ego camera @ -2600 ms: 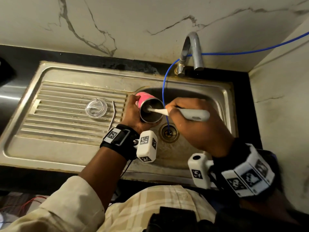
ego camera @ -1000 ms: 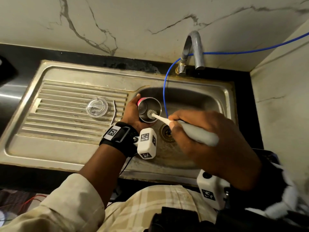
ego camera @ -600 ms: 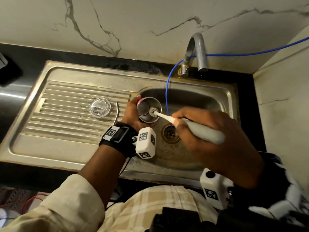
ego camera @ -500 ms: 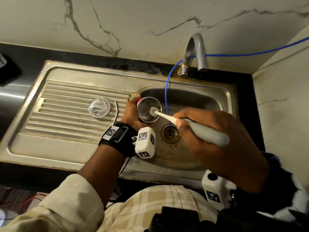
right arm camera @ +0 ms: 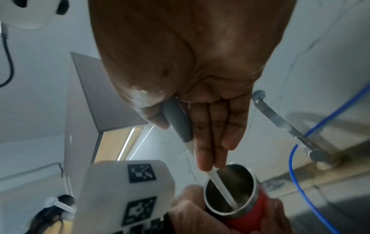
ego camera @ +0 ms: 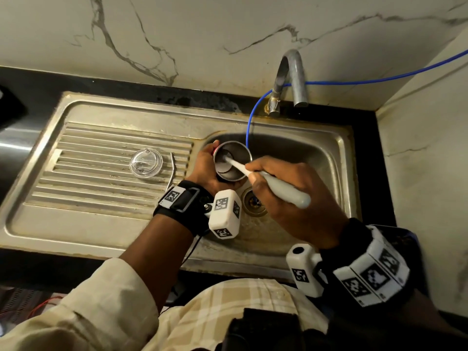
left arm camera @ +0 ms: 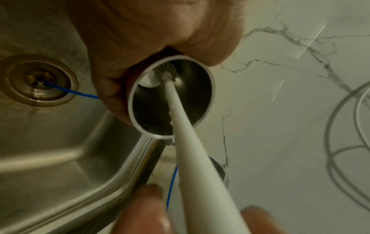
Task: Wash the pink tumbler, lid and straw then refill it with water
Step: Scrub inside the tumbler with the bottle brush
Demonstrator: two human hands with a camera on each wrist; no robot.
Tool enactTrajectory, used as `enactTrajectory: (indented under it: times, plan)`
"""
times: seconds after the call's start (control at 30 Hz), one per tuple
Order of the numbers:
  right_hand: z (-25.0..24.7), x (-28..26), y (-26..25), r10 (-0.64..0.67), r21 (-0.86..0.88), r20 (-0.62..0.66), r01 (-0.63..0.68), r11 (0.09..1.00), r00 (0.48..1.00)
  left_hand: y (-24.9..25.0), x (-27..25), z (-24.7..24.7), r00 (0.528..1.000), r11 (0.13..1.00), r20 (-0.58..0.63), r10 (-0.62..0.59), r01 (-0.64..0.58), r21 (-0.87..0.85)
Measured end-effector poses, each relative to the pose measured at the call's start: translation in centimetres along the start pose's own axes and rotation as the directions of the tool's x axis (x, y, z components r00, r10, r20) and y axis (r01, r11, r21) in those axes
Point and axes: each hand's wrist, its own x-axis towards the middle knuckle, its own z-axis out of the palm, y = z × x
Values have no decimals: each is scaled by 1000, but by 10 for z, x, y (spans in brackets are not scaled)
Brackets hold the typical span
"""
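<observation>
We hold the pink tumbler (ego camera: 231, 160) over the sink basin (ego camera: 316, 153), its long axis tilted and its open mouth facing up toward us. Our left hand (ego camera: 206, 171) wraps its body. Our right hand (ego camera: 291, 196) grips the bottle brush (ego camera: 273, 184), whose bristles seem to touch the inner wall. The clear lid (ego camera: 145, 163) and straw (ego camera: 172, 171) lie on the drainboard (ego camera: 88, 198).

White marble wall (ego camera: 202, 34) (grey veins); black counter (ego camera: 38, 82); steel sink (ego camera: 126, 115); tap (ego camera: 291, 79).
</observation>
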Motion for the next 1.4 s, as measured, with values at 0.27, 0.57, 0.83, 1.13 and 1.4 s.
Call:
enactTrajectory:
  times: [0.27, 0.57, 0.83, 1.13, 1.4]
  plan:
    - [-22, 8, 6, -39, -117, 209, 65, 991, 977, 5, -4, -10, 995, 996, -54, -89, 88, -27]
    - [-10, 8, 11, -76, -77, 221, 95, 992, 972, -8, 1, -6, 991, 991, -39, -130, 131, 23]
    - [-13, 0, 25, -34, -17, 80, 36, 999, 996, -11, 1, -6, 982, 987, -97, -160, 163, 17]
    - [-4, -2, 12, -70, -176, -12, 67, 982, 997, -14, 0, -5, 993, 993, -22, -112, 113, 44]
    - [-6, -1, -9, -54, 17, -10, 54, 998, 999, -19, 5, -16, 995, 995, -10, -102, 102, 10]
